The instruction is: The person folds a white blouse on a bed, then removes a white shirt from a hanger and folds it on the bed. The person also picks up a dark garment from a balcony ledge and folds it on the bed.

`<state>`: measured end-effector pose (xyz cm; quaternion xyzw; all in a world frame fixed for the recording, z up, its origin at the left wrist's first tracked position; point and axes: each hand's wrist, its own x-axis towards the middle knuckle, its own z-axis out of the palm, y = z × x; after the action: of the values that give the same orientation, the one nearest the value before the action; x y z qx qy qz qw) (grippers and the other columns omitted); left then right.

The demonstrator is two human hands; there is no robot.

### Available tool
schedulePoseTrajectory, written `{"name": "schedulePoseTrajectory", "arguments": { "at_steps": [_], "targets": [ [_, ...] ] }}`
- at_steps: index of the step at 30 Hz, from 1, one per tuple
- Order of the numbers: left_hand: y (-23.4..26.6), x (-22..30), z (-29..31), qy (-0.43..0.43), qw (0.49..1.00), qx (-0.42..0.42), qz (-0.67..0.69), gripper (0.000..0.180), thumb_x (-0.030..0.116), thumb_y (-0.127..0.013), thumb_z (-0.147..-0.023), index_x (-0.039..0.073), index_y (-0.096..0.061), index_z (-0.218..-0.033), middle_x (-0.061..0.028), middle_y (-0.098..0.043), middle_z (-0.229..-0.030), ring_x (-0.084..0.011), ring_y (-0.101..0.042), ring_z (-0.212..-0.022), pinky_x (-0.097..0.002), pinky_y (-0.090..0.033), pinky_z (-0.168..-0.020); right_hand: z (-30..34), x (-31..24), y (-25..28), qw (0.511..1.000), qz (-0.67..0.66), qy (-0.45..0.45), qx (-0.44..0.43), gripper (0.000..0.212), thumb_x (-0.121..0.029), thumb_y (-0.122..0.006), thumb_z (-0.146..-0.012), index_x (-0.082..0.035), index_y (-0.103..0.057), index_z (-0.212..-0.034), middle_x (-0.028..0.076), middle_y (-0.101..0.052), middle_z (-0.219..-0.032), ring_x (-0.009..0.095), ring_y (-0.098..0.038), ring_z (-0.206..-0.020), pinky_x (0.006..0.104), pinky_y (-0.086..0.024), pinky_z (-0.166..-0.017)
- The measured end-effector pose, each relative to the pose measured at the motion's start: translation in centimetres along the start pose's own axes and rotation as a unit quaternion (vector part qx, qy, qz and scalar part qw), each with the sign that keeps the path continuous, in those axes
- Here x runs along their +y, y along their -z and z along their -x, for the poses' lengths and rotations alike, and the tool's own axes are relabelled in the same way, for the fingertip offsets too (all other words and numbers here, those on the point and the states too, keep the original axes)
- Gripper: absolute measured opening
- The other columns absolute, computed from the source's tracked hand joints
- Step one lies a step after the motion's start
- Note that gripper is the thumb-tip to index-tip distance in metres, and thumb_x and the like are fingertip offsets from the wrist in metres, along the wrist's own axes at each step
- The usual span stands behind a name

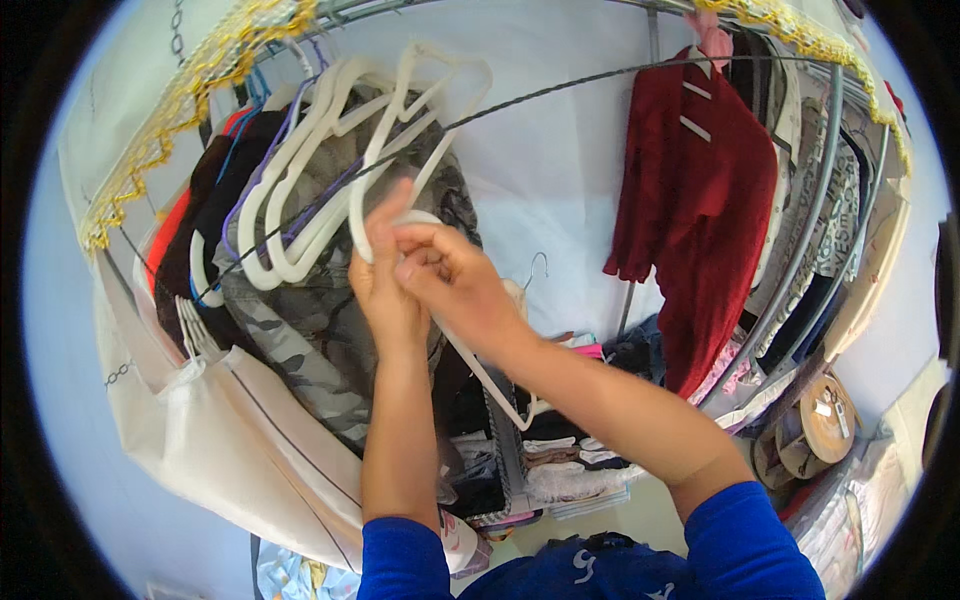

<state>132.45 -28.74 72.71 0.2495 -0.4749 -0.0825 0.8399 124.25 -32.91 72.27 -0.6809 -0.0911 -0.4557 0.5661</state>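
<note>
In the head view, our two hands meet at the upper right of the camouflage garment (310,370). A loose white hanger (482,372) runs between them and slants down past that garment's right side. Our left hand (388,300) stretches a blurred index finger upward beside the front white hanger (357,210), above the garment; we cannot tell whether it grips anything. Our right hand (460,290) curls its fingers toward the thumb, but the overlap hides which hand pinches the loose hanger.

To handle it well, we would keep one firm hold on its frame, let the other hand part the neighbours, and turn the hook away from cloth.

For room, the pale backing (560,170) right of the camouflage garment, as far as the dark red garment (700,180), seems the best gap for a swing. Up and left, the row of white hangers (280,205) is crowded. A black cord (560,89) crosses above the garment and rises rightward, so we should work below it. Down and right, folded clothes (580,482) limit a low dip.
</note>
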Motion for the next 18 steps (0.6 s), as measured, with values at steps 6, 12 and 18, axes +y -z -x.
{"name": "schedulePoseTrajectory", "arguments": {
  "at_steps": [6,12,18],
  "targets": [
    [-2.8,-0.3,1.9,-0.018,0.994,0.061,-0.089,0.042,0.024,-0.042,-0.102,-0.003,-0.046,-0.135,-0.0123,-0.053,-0.135,-0.0157,-0.057,-0.100,-0.0286,-0.049,-0.081,2.1,0.7,-1.6,0.980,0.009,0.020,0.199,0.023,-0.017,-0.063,-0.090,0.000,-0.055,-0.104,0.009,-0.060,-0.104,0.015,-0.056,-0.098,0.0299,-0.045,-0.087],
    [-4.2,-2.1,7.9,-0.048,0.992,0.078,-0.086,0.051,0.034,-0.049,-0.099,-0.002,-0.044,-0.136,-0.0135,-0.050,-0.137,-0.0204,-0.052,-0.115,-0.0331,-0.044,-0.092,5.1,0.0,-0.2,0.978,-0.048,-0.114,0.166,0.027,-0.028,-0.061,-0.094,-0.004,-0.055,-0.105,0.002,-0.058,-0.084,0.007,-0.052,-0.077,0.0236,-0.043,-0.066],
    [0.3,-7.2,16.7,0.031,0.986,-0.006,-0.166,0.055,0.040,-0.056,-0.096,-0.003,-0.051,-0.129,-0.0147,-0.053,-0.133,-0.0247,-0.051,-0.121,-0.0382,-0.040,-0.101,9.9,-2.4,9.2,0.970,-0.017,-0.171,0.171,0.016,-0.030,-0.057,-0.096,-0.013,-0.056,-0.097,-0.004,-0.049,-0.067,0.002,-0.037,-0.054,0.0200,-0.030,-0.048]
  ]
}}
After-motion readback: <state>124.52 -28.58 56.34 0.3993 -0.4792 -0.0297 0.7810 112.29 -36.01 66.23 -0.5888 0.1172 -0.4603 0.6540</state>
